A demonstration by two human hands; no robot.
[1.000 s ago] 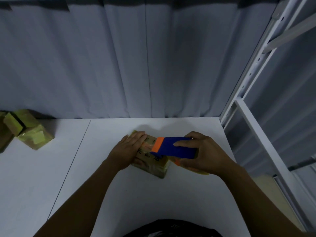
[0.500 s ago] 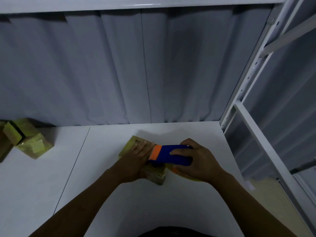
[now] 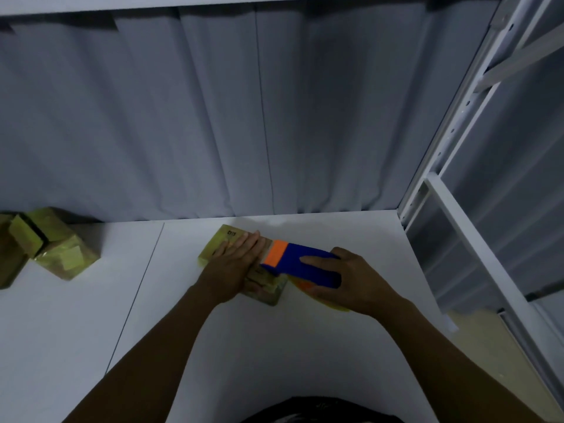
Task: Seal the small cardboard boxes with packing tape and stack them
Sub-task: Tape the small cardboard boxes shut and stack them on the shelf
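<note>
White table (image 3: 183, 331), left grip (image 3: 235, 264) flat on cardboard box (image 3: 220, 243) — right grip (image 3: 360, 279) clasping tape dispenser (image 3: 306, 273)

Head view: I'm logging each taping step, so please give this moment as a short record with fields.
Box in work: small cardboard box, lying flat on the white table
Left hand: left hand rests flat on the box top, fingers straight
Right hand: right hand grips a blue and orange tape dispenser, orange end over the box
Other boxes: pile of boxes at the table's far left
Backdrop: grey curtain
</note>
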